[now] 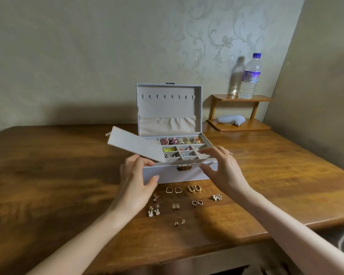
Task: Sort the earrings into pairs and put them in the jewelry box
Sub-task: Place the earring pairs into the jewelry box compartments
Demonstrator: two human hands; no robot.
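On the table (68,165) — pale grey jewelry box (179,175), lid (167,108) upright

No legible text; water bottle (250,76) label blurred.

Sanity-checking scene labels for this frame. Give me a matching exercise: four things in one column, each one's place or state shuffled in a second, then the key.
Things:
1. water bottle
2. yellow earrings
3. white rabbit earrings
4. box lid

Places or states:
a. on the table, in front of the jewelry box
b. on the top shelf of the wooden stand
c. standing upright, open
d. in a box compartment

Pairs: 1-b, 2-d, 3-a, 4-c
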